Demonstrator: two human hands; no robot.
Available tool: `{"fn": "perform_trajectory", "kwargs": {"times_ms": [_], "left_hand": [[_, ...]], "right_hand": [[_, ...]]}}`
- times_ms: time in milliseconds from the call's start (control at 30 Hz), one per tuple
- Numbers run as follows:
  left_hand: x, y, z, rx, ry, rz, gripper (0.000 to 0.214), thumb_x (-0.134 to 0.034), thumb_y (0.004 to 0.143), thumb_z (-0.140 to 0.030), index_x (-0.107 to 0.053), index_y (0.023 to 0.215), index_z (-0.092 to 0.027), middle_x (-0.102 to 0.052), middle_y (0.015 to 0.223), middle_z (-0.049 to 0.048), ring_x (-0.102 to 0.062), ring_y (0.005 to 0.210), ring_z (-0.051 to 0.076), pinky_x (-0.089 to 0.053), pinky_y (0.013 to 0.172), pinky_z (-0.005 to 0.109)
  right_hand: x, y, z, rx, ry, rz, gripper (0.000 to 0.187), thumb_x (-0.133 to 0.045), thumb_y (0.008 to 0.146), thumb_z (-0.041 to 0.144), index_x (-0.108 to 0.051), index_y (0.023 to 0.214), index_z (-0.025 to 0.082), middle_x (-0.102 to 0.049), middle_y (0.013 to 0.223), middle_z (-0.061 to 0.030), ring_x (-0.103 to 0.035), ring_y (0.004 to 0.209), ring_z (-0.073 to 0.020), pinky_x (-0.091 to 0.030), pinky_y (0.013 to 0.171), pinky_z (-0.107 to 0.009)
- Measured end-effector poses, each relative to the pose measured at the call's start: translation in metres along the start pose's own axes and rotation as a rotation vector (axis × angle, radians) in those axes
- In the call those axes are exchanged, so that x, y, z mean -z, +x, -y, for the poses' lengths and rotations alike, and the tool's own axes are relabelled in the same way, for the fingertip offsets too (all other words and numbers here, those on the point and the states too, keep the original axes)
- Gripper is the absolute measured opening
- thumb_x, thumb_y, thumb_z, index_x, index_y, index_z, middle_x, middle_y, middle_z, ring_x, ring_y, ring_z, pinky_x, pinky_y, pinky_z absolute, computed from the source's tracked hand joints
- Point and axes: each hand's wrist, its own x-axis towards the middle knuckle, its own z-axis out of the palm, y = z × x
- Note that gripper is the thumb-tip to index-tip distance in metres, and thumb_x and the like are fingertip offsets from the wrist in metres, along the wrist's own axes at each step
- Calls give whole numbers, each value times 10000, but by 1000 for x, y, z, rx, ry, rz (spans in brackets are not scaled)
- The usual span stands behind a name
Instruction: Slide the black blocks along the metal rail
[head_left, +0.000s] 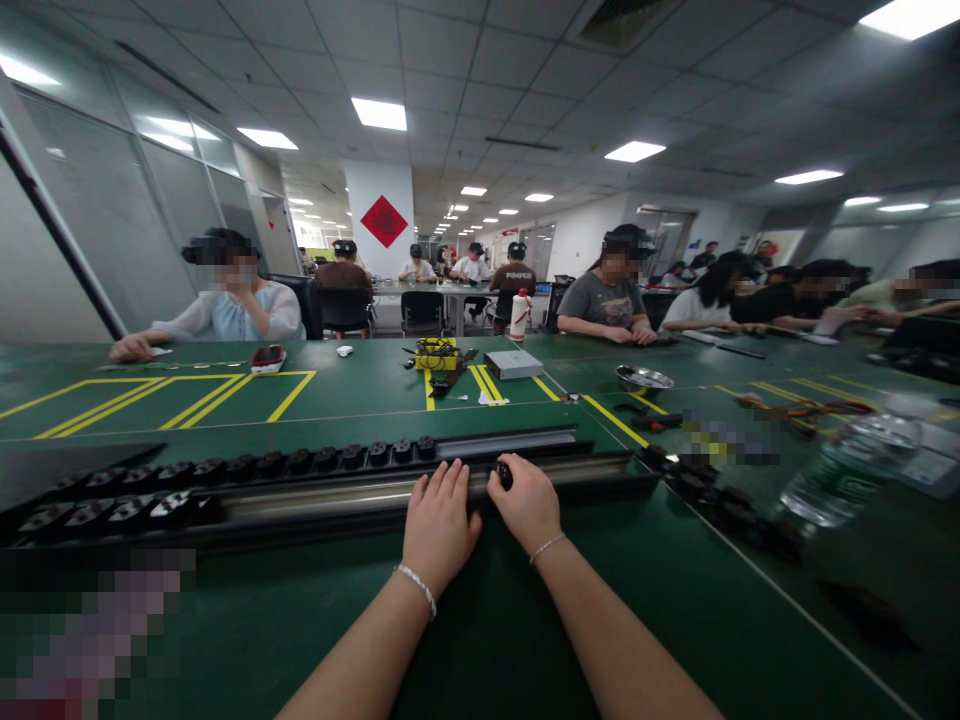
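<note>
My left hand (441,525) lies over the near long black track (315,503), fingers stretched out across its metallic channel. Close beside it, the fingers of my right hand (531,505) are curled around a small black socket module (505,474) at the same track; most of that piece is hidden by the hand. Toward the left end, several black socket modules (124,512) sit in a row in the near track. Behind it runs a second black track (510,443), with another row of round socket modules (300,460) along its left part.
More black modules (739,510) line the table's right side near a water bottle (851,470). Farther back are a metal bowl (643,379), a grey box (513,364), a yellow bundle with cables (437,355) and a phone (268,359). Several people sit around the green table (360,640).
</note>
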Motion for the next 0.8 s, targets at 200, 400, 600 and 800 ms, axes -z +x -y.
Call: {"fn": "perform_trajectory", "kwargs": {"times_ms": [200, 400, 600, 800], "left_hand": [[0, 0, 0, 3, 5, 1, 537, -430, 783, -328, -403, 1302, -193, -428, 1377, 50, -334, 1285, 215, -255, 1052, 414], [0, 0, 0, -5, 2, -10, 534, -426, 783, -335, -408, 1295, -187, -437, 1371, 44, -339, 1280, 210, -247, 1055, 411], [-1, 0, 0, -7, 7, -19, 536, -431, 784, -338, -405, 1296, -182, -441, 1368, 48, -340, 1280, 209, -251, 1054, 410], [1, 0, 0, -2, 7, -5, 539, -440, 781, -342, -407, 1297, -191, -436, 1371, 54, -335, 1283, 216, -244, 1058, 411]], "right_hand": [[3, 1, 1, -13, -10, 17, 205, -482, 760, 257, -628, 895, 205, -660, 906, -39, -595, 846, -169, -416, 805, -266], [5, 1, 3, -31, -4, 32, 204, -482, 763, 256, -622, 903, 207, -660, 905, -32, -594, 829, -168, -415, 779, -262], [3, 1, 1, -19, -33, 9, 197, -498, 749, 253, -635, 879, 198, -670, 918, -50, -577, 962, -200, -360, 900, -324], [2, 1, 0, -32, -29, 12, 198, -495, 754, 268, -640, 874, 207, -678, 932, -49, -580, 985, -196, -321, 953, -359]]}}
